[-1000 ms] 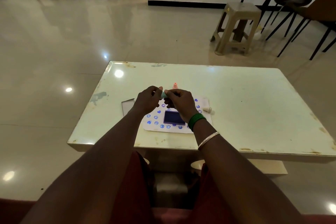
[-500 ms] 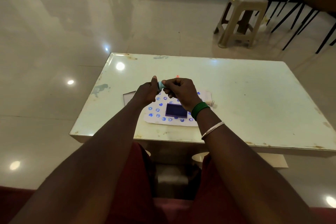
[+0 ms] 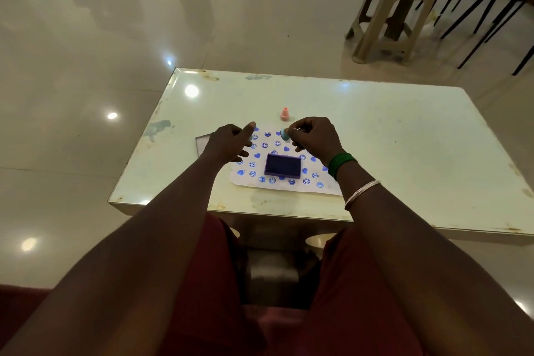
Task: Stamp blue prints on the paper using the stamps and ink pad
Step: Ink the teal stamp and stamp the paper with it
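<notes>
A white paper (image 3: 330, 189) with several blue smiley and heart prints lies on the table. On it sits the open blue ink pad (image 3: 282, 165). My right hand (image 3: 316, 139) hovers over the paper's far right part, pinching a pale blue stamp (image 3: 285, 135) at the fingertips. My left hand (image 3: 229, 143) is over the paper's left edge with the thumb raised and the fingers curled around a small pale blue cap (image 3: 250, 138), mostly hidden. A pink stamp (image 3: 285, 113) stands upright just beyond the paper.
The pale glass-topped table (image 3: 404, 136) has worn edges. A grey flat lid (image 3: 201, 144) lies left of my left hand. On the floor beyond the table stand a beige plastic stool (image 3: 396, 9) and dark chair legs (image 3: 476, 9).
My hands were together on the pale blue stamp; now they have pulled apart, the stamp staying in my right hand. The view has tilted further down.
</notes>
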